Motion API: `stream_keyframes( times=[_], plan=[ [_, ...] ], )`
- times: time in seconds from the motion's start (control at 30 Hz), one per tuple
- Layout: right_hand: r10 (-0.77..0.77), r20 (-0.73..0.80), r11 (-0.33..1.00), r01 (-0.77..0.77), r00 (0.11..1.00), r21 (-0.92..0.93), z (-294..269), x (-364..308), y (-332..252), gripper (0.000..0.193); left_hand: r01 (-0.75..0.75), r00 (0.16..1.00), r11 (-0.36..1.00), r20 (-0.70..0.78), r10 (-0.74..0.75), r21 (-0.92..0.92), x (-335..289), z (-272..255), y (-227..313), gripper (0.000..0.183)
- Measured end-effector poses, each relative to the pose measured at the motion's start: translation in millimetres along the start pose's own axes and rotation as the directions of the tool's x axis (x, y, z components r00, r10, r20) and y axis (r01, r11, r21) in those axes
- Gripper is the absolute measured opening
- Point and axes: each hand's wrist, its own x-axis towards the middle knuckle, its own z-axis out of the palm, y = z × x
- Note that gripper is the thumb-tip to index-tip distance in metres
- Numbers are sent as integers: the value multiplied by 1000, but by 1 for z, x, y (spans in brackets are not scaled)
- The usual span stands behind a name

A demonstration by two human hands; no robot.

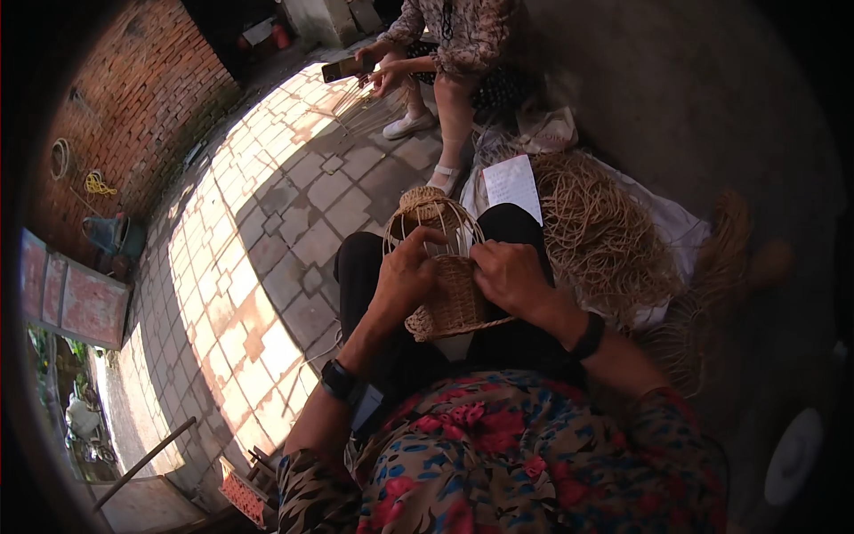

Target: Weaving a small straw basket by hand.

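A partly woven wicker basket [455,298] rests on my lap between my knees, tan and tightly woven along its near side. Thin bare stakes curve up from the weave to a small woven piece [422,203] at the far end. My left hand [409,274] lies against the basket's left side, its index finger bent over the stakes and the thumb hidden behind the weave. On the right side, my right hand [511,278] grips the basket's edge with curled fingers. Whatever strand the fingertips may pinch is too small to make out.
A large heap of tan cord-like strands [605,231] lies on white sheeting at my right, beside a white paper [513,185]. Ahead sits another person [445,71] holding a phone [348,68]. Sunlit paving [236,311] stretches left toward a brick wall [133,98].
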Motion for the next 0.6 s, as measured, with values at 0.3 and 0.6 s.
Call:
stream_keyframes(
  times=[0.3,0.6],
  plan=[
    [122,322,461,-341,939,819,-67,46,25,14,-32,964,924,-256,-72,-380,14,-28,10,27],
    [-198,-347,753,-85,917,-652,-194,5,159,19,-71,985,991,-165,52,-113,-18,1,-10,24]
  ],
)
